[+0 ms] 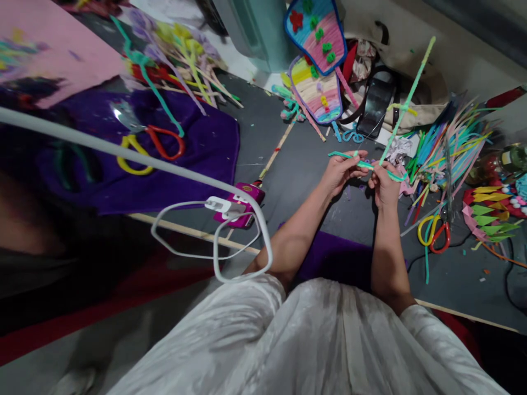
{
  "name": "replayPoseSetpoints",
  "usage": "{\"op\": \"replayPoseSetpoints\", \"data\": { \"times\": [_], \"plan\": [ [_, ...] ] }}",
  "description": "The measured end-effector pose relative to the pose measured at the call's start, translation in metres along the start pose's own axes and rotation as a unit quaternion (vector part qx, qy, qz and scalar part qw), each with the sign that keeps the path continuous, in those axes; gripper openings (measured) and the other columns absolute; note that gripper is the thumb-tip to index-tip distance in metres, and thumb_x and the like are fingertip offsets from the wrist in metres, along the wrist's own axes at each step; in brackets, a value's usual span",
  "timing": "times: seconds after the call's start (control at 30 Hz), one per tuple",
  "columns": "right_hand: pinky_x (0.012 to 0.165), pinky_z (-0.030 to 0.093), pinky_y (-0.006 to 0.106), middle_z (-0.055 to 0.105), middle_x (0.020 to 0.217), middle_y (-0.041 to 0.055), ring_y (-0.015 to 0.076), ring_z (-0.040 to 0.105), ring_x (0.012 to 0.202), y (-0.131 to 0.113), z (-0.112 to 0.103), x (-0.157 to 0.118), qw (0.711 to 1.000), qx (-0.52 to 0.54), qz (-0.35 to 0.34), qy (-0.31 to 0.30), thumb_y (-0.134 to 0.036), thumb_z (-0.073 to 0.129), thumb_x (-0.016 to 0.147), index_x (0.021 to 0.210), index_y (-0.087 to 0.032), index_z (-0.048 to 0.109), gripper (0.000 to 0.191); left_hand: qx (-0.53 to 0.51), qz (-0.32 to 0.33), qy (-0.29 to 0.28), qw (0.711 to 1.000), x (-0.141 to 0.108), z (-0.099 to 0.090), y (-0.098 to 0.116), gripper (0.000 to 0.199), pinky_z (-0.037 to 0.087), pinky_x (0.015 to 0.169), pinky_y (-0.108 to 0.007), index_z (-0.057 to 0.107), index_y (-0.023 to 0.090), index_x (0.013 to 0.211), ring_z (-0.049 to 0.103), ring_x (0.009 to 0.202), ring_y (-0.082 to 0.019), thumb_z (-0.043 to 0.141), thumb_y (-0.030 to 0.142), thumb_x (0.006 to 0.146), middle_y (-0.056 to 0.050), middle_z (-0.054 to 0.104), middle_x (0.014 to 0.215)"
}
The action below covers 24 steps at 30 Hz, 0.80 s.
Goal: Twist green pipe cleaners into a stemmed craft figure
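Both hands come together above the grey table. My left hand pinches a green pipe cleaner that lies crosswise between the hands. My right hand is closed around the same strip near its right part. From beside the right fingers a long light-green pipe cleaner rises up and to the right, with a short yellow piece crossing it. Whether the long stem is joined to the crosswise strip is hidden by the fingers. Blue loops of wire lie just beyond the left hand.
Yellow-and-red scissors and a bundle of colourful pipe cleaners lie at right. Two decorated fan shapes stand behind. At left are a purple cloth, more scissors, and a magenta power socket with a white cable.
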State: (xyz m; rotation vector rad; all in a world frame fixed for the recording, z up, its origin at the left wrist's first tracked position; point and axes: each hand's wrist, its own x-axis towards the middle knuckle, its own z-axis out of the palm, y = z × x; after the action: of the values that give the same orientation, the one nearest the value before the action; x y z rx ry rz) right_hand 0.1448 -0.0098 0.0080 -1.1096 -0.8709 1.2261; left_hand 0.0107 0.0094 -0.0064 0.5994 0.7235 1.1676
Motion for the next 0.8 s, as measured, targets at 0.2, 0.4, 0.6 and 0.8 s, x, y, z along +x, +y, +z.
{"op": "replayPoseSetpoints", "data": {
  "times": [0.2,0.4,0.6,0.8],
  "plan": [
    [0.040,0.033,0.018,0.043,0.048,-0.0119,0.0041,0.037,0.040,0.001,-0.001,0.000,0.999,-0.025,-0.020,0.023,-0.040,0.074,0.072,0.074,-0.022,0.065,0.021,0.001,-0.003,-0.014,1.000,0.000,-0.003,-0.001,0.035,0.060,0.072,-0.025,0.070,0.012,0.112,0.072,0.068,-0.014,0.075,0.027,0.082,-0.004,0.073,0.072],
    [0.039,0.031,0.017,0.039,0.047,-0.0122,0.0038,0.032,0.040,-0.004,0.002,-0.001,1.000,-0.001,0.005,0.013,-0.046,0.076,0.071,0.073,-0.022,0.061,0.028,0.006,0.014,-0.011,1.000,-0.001,-0.003,-0.004,0.038,0.059,0.070,-0.024,0.071,0.012,0.108,0.073,0.068,-0.014,0.081,0.030,0.077,-0.006,0.075,0.073],
    [0.038,0.032,0.015,0.044,0.049,-0.0123,0.0031,0.035,0.041,-0.003,0.008,-0.005,0.999,0.016,0.040,0.001,-0.043,0.079,0.070,0.080,-0.023,0.060,0.030,0.003,0.021,-0.018,1.000,-0.001,-0.001,-0.008,0.041,0.059,0.070,-0.025,0.072,0.013,0.104,0.073,0.070,-0.015,0.086,0.033,0.071,-0.004,0.075,0.077],
    [0.036,0.034,0.015,0.053,0.053,-0.0104,0.0026,0.042,0.041,0.000,0.009,-0.003,0.998,0.023,0.056,0.013,-0.041,0.083,0.066,0.080,-0.020,0.059,0.034,0.005,0.045,-0.020,0.999,0.001,-0.004,-0.011,0.042,0.057,0.063,-0.022,0.074,0.014,0.098,0.069,0.063,-0.012,0.089,0.035,0.065,-0.003,0.073,0.072]
  ]
}}
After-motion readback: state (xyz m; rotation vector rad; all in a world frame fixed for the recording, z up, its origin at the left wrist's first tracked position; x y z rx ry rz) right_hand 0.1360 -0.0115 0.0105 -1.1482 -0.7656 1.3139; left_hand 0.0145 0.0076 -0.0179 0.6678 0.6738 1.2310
